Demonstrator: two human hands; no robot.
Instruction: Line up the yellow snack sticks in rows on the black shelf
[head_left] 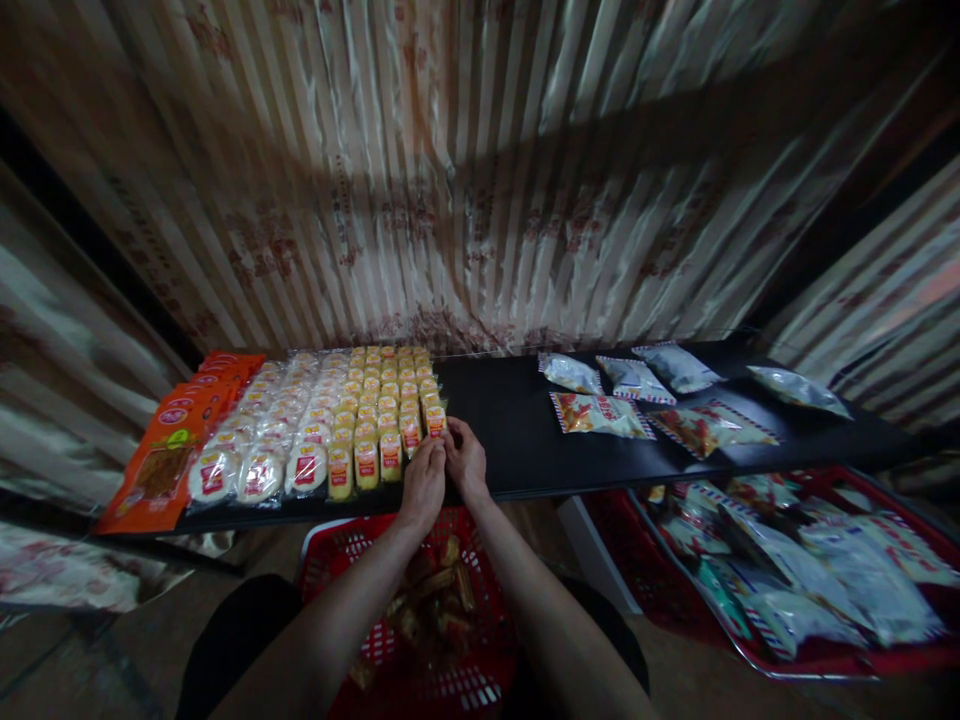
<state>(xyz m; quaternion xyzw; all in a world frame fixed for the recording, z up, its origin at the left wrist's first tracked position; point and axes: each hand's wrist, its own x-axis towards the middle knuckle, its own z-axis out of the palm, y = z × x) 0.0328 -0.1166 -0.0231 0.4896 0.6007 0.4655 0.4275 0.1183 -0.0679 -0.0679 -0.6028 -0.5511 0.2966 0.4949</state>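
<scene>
— Holding what?
— Gripping a yellow pack [436, 419] between left hand [424, 490] and right hand [466, 462], at the right edge of the yellow rows [366, 463].
— Reaching over what?
— Reaching over a black table [499, 420], seeing white packs [261, 473] left of those rows and orange packs [154, 460] beyond.
— Spotting anything rightward?
— Seeing bags [602, 416] lying loose, well apart from the rows.
— And looking lower?
— Finding a red basket [330, 550] beneath the arms [345, 610], plus a second basket [904, 658] heaped with bags.

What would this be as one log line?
Left hand: at yellow snack pack | right hand: at same pack | surface: black table | below arms: red basket
</scene>
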